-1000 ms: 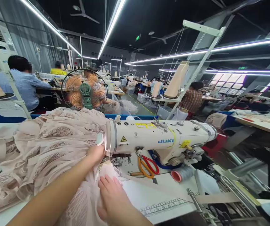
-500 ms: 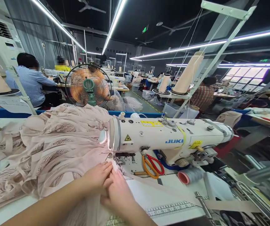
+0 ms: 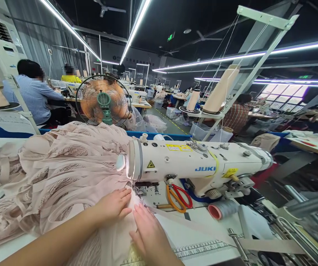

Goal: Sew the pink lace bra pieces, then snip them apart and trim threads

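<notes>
The bare left forearm (image 3: 56, 234) is slanting up from the lower left, and the left hand (image 3: 114, 205) is lying palm down, its fingers pointing forward and rightward, close together and slightly bent. The right hand (image 3: 150, 231) is also facing palm down, its fingers stretching forward and leftward, its thumb sticking out to the left. The left thumb and right fingertips are sitting just beside each other, both hands staying relaxed-looking and unclenched.

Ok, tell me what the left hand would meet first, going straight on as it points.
The left hand would probably meet the silver metal presser-foot parts under the white sewing machine, though depth there is unclear.
</notes>
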{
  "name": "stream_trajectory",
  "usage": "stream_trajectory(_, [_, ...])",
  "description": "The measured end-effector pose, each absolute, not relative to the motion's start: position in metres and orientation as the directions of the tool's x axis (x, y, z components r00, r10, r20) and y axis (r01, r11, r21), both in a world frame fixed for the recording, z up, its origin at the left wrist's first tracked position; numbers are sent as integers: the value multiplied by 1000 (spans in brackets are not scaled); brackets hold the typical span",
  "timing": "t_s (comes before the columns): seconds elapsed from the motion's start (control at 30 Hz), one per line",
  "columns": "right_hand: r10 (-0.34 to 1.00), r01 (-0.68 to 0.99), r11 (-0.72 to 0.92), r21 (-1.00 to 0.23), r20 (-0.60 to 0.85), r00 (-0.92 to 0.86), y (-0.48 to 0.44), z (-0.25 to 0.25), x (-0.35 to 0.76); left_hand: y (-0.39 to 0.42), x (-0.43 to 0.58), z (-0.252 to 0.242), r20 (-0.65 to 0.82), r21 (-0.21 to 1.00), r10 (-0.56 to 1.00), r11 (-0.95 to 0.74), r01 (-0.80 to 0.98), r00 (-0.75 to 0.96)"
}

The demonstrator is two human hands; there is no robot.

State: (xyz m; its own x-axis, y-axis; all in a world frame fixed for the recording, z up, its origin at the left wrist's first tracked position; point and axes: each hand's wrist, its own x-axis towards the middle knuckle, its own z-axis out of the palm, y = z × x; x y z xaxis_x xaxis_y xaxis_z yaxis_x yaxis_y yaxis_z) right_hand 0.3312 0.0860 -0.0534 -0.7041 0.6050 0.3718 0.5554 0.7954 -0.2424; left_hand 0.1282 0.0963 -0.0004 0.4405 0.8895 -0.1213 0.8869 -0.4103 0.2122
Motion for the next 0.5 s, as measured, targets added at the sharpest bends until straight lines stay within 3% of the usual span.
stream_trajectory(0.2, [540,527,831,-181,496,-681,88,-51,346,97,126,-3,-70,228,886,-433,872,458])
stream_trajectory(0.33, [530,526,834,-167,511,-677,87,-57,351,98,121,-13,3,245,882,-457,855,471])
stream_trajectory(0.5, [523,519,841,-152,471,-710,86,-69,351,100,119,-16,-9,242,879,-461,853,477])
